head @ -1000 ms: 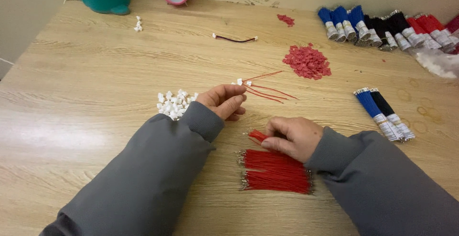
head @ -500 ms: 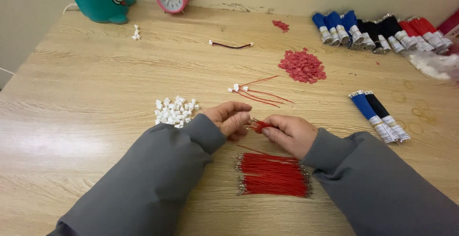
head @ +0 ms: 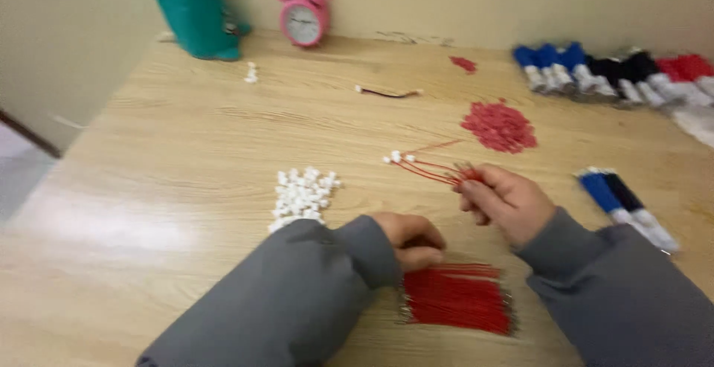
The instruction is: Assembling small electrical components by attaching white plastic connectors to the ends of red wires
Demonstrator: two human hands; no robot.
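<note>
Two hands work near the front edge of the table (head: pixel 149 136). The right hand (head: pixel 506 203) pinches the near ends of a few red wires (head: pixel 428 170); their far ends, fitted with small white housings (head: pixel 398 158), rest on the table to the left of the hand. The left hand (head: pixel 409 237) is curled, fingers down, touching the far edge of the wire bundle (head: pixel 457 300); whether it grips a wire cannot be told.

Handling, as judged: the wires are thin, light and limp. A wire held at one end will droop, so hold close to the end being worked. The metal tips look fine and liable to bend. Pinch the insulation just behind the tip.

The bundle lies flat, near and between the sleeves. A pile of white connectors (head: pixel 301 192) lies left of the hands. A heap of red pieces (head: pixel 500 125) lies farther off. Blue and black bundles (head: pixel 625 203) lie right of the right hand. More bundles (head: pixel 610 69) line the far right edge. A pink clock (head: pixel 303 17) and a teal holder (head: pixel 197 14) stand far left.
</note>
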